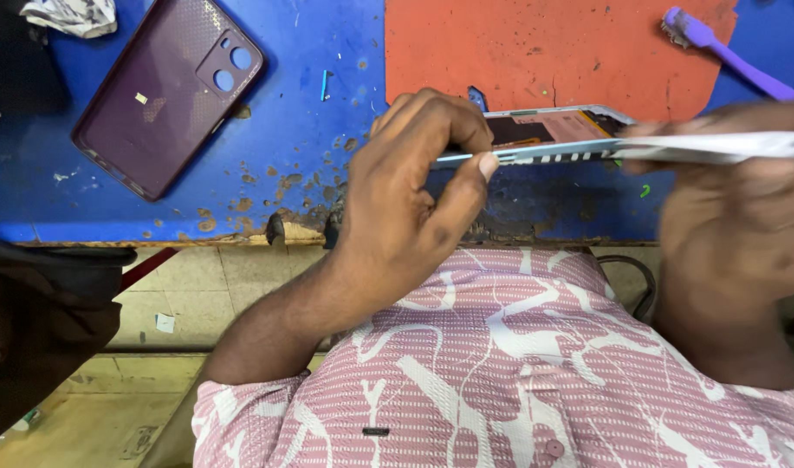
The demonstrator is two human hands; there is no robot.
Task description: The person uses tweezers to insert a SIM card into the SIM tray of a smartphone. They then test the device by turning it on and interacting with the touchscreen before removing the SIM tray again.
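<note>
My left hand pinches the near edge of an opened smartphone, thumb pressed along its silver frame. My right hand is blurred and grips the phone's other end, where a thin pale panel sticks out to the right. The phone is held edge-on just above the front of the blue work mat, so its inside shows only partly: a dark part and a pinkish part.
A purple phone back cover lies on the mat at upper left. An orange mat covers the far middle, with a purple toothbrush at upper right. A crumpled cloth sits in the top left corner. Tiled floor shows below the bench edge.
</note>
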